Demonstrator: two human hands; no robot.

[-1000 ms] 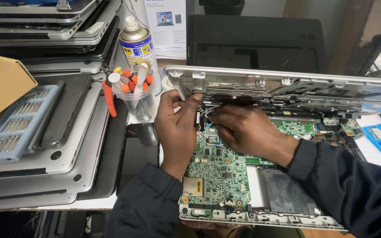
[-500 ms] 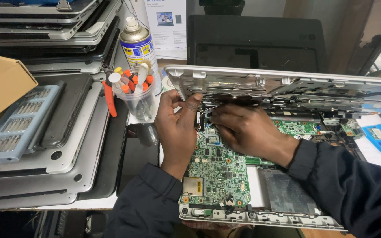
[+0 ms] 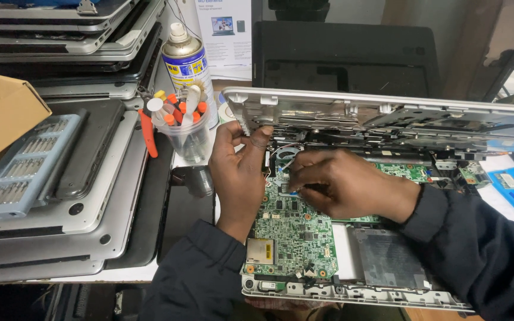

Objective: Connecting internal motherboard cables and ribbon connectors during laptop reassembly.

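my left hand point(image 3: 240, 172) grips the left end of the raised top cover point(image 3: 352, 113), thumb up against its lower edge, fingers curled behind. the cover is tilted up off the laptop base point(image 3: 352, 291), hinged open toward the far side. my right hand point(image 3: 343, 184) rests on the green board point(image 3: 292, 232) just under the cover, fingers pinched together at a small cable point(image 3: 284, 169) near the board's upper left; i cannot tell whether the cable is actually held. the board sits in the base in front of me, a silver shield point(image 3: 388, 261) to its right. left of the base stands a clear cup point(image 3: 188, 139) of tools, a spray can point(image 3: 187, 62) behind it. further left: stacked laptops point(image 3: 60, 208) with a blue bit tray point(image 3: 22, 169) on top.
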